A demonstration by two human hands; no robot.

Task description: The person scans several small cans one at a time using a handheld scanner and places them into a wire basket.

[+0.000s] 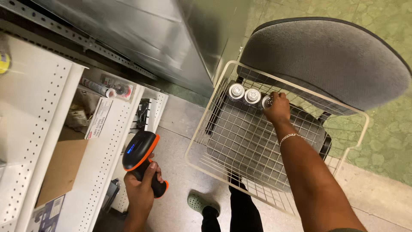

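A metal can at the wire basket's far edge, beside two others, is clasped by the right hand. The black-and-orange scanner is gripped by the left hand. Steady, upright placement seems advisable.

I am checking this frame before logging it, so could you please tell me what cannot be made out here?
Head view only:
- Third silver metal can: mostly hidden by the right hand.
- Black-and-orange handheld scanner: grip wrapped by the left hand.
- White wire basket: near side hidden by the right forearm.
- White perforated shelf: cut off at the left edge; its items are too small to identify.
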